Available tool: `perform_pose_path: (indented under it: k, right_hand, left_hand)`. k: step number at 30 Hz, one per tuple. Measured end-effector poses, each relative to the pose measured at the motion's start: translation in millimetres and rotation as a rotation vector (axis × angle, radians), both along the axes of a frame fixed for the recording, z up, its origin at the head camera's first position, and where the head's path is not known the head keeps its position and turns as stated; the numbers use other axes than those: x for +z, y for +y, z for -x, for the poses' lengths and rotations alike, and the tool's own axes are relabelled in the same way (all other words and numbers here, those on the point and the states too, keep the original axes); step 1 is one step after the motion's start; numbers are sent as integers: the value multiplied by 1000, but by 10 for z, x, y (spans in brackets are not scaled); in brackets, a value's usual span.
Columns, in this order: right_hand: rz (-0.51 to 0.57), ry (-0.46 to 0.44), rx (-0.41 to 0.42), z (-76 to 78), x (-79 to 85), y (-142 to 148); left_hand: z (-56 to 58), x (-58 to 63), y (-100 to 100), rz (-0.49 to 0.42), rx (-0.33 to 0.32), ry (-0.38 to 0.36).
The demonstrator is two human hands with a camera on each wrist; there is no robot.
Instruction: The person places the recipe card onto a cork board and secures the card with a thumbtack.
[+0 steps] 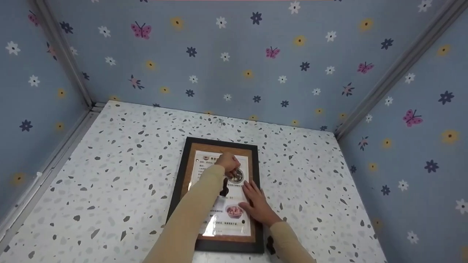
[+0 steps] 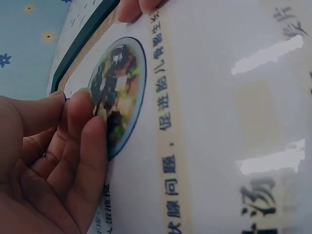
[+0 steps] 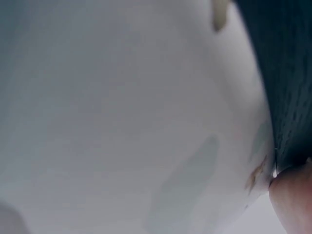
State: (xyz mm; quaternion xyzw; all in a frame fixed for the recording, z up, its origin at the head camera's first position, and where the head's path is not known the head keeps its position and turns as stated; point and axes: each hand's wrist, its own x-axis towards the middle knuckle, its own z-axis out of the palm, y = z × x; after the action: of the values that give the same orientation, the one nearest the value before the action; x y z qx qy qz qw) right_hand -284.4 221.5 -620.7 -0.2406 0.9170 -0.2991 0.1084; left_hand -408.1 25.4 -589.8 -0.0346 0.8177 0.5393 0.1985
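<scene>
A printed sheet (image 1: 230,230) with Chinese text and food pictures lies on a brown board in a dark frame (image 1: 260,233). My left hand (image 1: 227,162) reaches over its upper part, beside the round picture of a dish (image 2: 119,92). Thumb and fingers of that hand pinch a small dark thing (image 2: 67,97), mostly hidden by the fingertips. My right hand (image 1: 259,204) rests with fairly straight fingers on the sheet's right side and the frame's edge. In the right wrist view, part of this hand (image 3: 295,197) shows beside the dark frame.
The frame lies on a white speckled tabletop (image 1: 117,168). Blue panels (image 1: 226,65) with flowers and butterflies stand behind and on both sides. A small dark round spot (image 1: 243,221) shows at the sheet's lower right, and a small round mark (image 1: 197,160) at its upper left.
</scene>
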Motion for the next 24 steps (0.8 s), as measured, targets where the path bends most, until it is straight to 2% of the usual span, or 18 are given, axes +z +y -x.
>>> perform_pose_path:
  k: [2, 7, 9, 15, 24]
  right_hand:
    - [7, 8, 4, -2, 2, 2]
    - [29, 22, 10, -17, 6, 2]
    - [28, 18, 7, -21, 9, -4]
    - [19, 6, -3, -16, 10, -13]
    - [13, 22, 4, -15, 21, -9]
  left_hand:
    - [17, 13, 25, 31, 13, -9]
    - [26, 49, 79, 194, 28, -1]
    - [26, 70, 90, 228, 44, -13]
    - [19, 117, 104, 219, 102, -48]
    - [-12, 137, 126, 261, 88, -26]
